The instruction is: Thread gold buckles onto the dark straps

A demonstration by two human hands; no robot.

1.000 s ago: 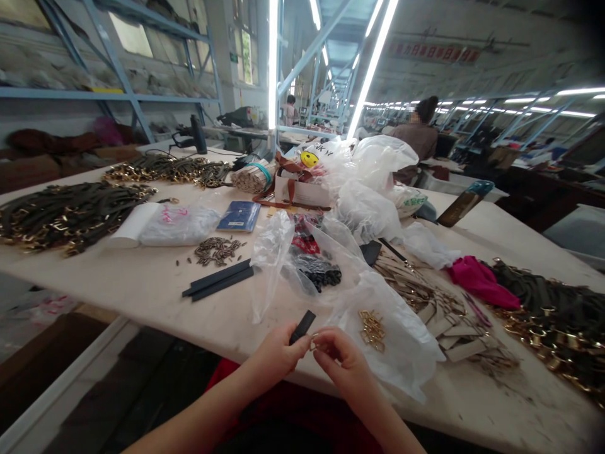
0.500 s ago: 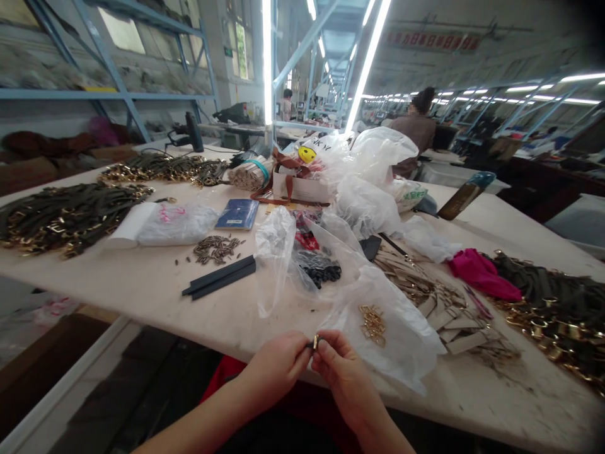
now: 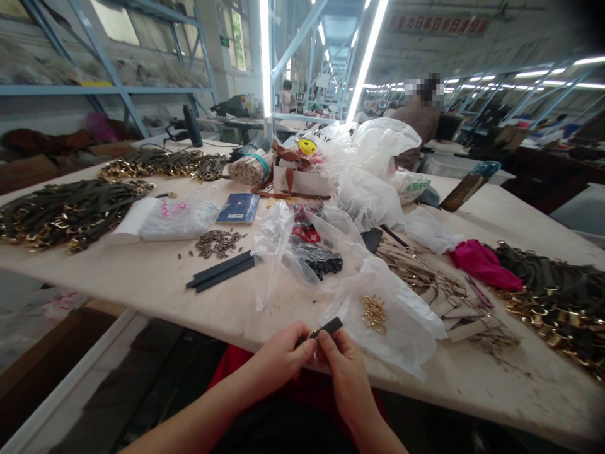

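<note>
A dark strap [image 3: 331, 326] lies between my two hands at the table's front edge, its free end pointing up and to the right. A small gold-coloured metal piece [image 3: 312, 333] shows on it near my left thumb. My left hand [image 3: 289, 347] is closed on the strap's left part, with most of that part hidden by the fingers. With thumb and fingers, my right hand [image 3: 341, 359] pinches the strap beside the metal piece. Just beyond my right hand, several gold-coloured metal rings [image 3: 373, 314] lie on a clear plastic bag [image 3: 401, 334].
Dark flat strips [image 3: 222, 272] and small brown pieces [image 3: 218, 243] lie at left centre, near a blue booklet [image 3: 239, 208]. Piles of dark straps with gold hardware [image 3: 66, 211] cover the far left and right. A bottle [image 3: 470, 186] leans at the back right; a person [image 3: 418, 116] sits beyond.
The dark strap's flat end now sticks out above my right hand, where before only the small metal piece showed between my fingertips. My hands have closed in slightly around it.
</note>
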